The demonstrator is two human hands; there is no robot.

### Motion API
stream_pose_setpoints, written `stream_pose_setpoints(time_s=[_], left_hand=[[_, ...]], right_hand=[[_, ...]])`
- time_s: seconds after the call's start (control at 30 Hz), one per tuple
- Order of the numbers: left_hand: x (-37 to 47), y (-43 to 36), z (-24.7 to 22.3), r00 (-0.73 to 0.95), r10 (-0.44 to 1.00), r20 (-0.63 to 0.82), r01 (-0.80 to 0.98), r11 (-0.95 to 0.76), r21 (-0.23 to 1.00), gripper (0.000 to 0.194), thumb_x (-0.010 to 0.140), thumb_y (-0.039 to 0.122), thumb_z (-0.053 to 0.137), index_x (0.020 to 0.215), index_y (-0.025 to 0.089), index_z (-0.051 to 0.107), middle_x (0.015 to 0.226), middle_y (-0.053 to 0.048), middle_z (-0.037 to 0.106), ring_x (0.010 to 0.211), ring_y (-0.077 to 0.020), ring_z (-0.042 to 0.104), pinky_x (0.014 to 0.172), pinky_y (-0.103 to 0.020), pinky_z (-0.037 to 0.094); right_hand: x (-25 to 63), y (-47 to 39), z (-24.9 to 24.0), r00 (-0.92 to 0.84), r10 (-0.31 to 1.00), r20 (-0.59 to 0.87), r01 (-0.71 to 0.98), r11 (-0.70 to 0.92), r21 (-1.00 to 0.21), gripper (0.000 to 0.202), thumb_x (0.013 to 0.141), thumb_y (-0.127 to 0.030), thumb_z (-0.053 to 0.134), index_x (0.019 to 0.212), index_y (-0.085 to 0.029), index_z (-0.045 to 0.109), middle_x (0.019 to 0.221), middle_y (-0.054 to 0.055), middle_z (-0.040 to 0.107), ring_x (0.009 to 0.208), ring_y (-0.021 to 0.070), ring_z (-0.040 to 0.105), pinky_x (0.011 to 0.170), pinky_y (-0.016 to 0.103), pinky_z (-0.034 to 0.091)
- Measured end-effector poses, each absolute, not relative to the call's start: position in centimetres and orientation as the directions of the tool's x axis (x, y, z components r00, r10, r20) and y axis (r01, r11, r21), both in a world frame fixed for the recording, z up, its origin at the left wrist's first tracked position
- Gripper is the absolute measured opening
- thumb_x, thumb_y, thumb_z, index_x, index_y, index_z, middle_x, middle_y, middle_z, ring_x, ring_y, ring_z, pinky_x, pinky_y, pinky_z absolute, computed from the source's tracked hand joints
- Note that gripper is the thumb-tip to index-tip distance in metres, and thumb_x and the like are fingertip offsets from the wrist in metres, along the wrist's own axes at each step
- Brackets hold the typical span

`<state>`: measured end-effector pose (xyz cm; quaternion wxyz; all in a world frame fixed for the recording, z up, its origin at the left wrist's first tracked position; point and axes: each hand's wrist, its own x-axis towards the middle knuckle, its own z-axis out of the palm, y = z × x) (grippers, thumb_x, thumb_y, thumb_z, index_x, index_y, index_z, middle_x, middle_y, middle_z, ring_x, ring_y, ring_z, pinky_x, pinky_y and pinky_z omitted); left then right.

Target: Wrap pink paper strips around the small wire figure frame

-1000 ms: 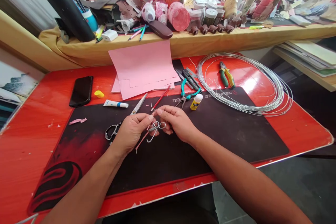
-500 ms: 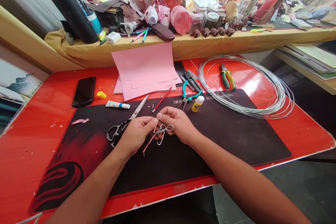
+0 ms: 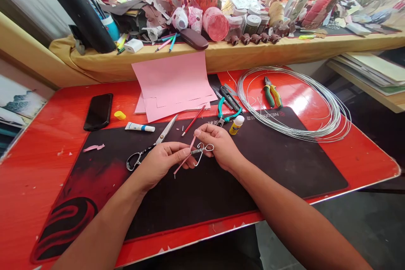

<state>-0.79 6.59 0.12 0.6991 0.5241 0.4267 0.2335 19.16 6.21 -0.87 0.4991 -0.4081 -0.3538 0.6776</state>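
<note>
Above the black mat (image 3: 253, 185), my left hand (image 3: 161, 161) pinches a bent silver wire piece (image 3: 201, 150) with loops and a tightly coiled part. My right hand (image 3: 220, 145) grips the upper end of a narrow pink paper strip (image 3: 193, 141) between thumb and finger. The strip runs down to the wire at my left fingertips. A pink-covered length (image 3: 182, 166) slants down to the left, with a bare tip. Scissors (image 3: 163, 136) lie open just behind my left hand. The wire's loops are close to my right fingers.
Behind my hands lie a red pencil (image 3: 193, 120), teal pliers (image 3: 220, 114), a yellow glue bottle (image 3: 236, 125) and pink paper sheets (image 3: 174, 84). A wire coil (image 3: 329, 122) and green-yellow pliers (image 3: 272, 93) are right. At left are a phone (image 3: 98, 112) and a glue tube (image 3: 139, 127).
My right hand has moved slightly up and away from my left fingertips, drawing the pink strip's end upward. The wire piece has shifted a little right and up. The whole view has moved slightly.
</note>
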Motion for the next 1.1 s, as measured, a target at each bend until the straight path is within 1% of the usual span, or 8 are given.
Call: stream_pose_setpoints(time_s=[0.07,0.17,0.3,0.43,0.77,0.97,1.1], left_hand=[[-0.80,6.62,0.30,0.552,0.759,-0.346,0.142,0.324,0.935,0.040,0.085,0.054,0.081,0.094,0.015,0.082,0.085,-0.011,0.082,0.076,-0.0209,0.073,0.075,-0.031,0.057],[-0.74,6.59,0.43,0.560,0.754,-0.343,0.150,0.315,0.937,0.038,0.086,0.053,0.080,0.091,0.016,0.082,0.085,-0.011,0.082,0.076,-0.0209,0.074,0.075,-0.031,0.057],[-0.91,6.64,0.33,0.563,0.740,-0.368,0.169,0.334,0.927,0.037,0.086,0.052,0.080,0.093,0.017,0.082,0.086,-0.012,0.083,0.077,-0.0220,0.075,0.075,-0.031,0.057],[-1.20,6.81,0.21,0.577,0.726,-0.374,0.172,0.340,0.925,0.040,0.088,0.056,0.077,0.096,0.016,0.083,0.091,-0.013,0.083,0.079,-0.0228,0.075,0.076,-0.032,0.058],[-1.00,6.80,0.06,0.562,0.741,-0.368,0.200,0.310,0.929,0.038,0.089,0.055,0.076,0.088,0.017,0.083,0.083,-0.010,0.082,0.074,-0.0197,0.072,0.073,-0.030,0.056],[-1.32,6.80,-0.13,0.572,0.712,-0.408,0.202,0.360,0.911,0.040,0.089,0.057,0.076,0.093,0.017,0.083,0.088,-0.012,0.083,0.077,-0.0212,0.074,0.073,-0.030,0.055],[-1.60,6.97,0.21,0.621,0.674,-0.401,0.235,0.328,0.915,0.041,0.091,0.056,0.074,0.104,0.018,0.083,0.090,-0.012,0.084,0.080,-0.0208,0.074,0.073,-0.029,0.054]], right_hand=[[19.23,6.20,-0.86,-0.162,0.966,-0.201,-0.387,-0.250,-0.888,0.040,0.077,-0.050,0.088,0.080,-0.019,0.063,0.049,-0.012,0.044,0.041,0.0057,0.037,0.038,0.019,0.027],[19.20,6.11,-0.77,-0.165,0.966,-0.201,-0.378,-0.250,-0.891,0.040,0.077,-0.051,0.088,0.081,-0.019,0.063,0.051,-0.010,0.047,0.041,0.0058,0.039,0.038,0.019,0.027],[19.13,6.02,-0.60,-0.178,0.963,-0.201,-0.371,-0.255,-0.893,0.040,0.076,-0.051,0.088,0.081,-0.019,0.064,0.054,-0.010,0.048,0.041,0.0056,0.039,0.038,0.020,0.026],[19.18,6.08,-0.58,-0.173,0.965,-0.198,-0.368,-0.250,-0.896,0.040,0.076,-0.050,0.088,0.080,-0.020,0.063,0.055,-0.010,0.049,0.042,0.0057,0.039,0.038,0.020,0.027],[19.10,6.00,-0.79,-0.176,0.964,-0.200,-0.379,-0.253,-0.890,0.040,0.075,-0.049,0.090,0.080,-0.018,0.064,0.059,-0.009,0.051,0.042,0.0050,0.041,0.037,0.020,0.028],[19.14,6.12,-0.73,-0.163,0.965,-0.206,-0.366,-0.253,-0.895,0.040,0.075,-0.050,0.089,0.080,-0.019,0.064,0.056,-0.010,0.048,0.042,0.0054,0.038,0.038,0.020,0.028],[19.31,6.15,-0.55,-0.153,0.967,-0.202,-0.380,-0.246,-0.892,0.041,0.075,-0.051,0.089,0.079,-0.019,0.064,0.058,-0.009,0.048,0.044,0.0055,0.037,0.039,0.021,0.028]])
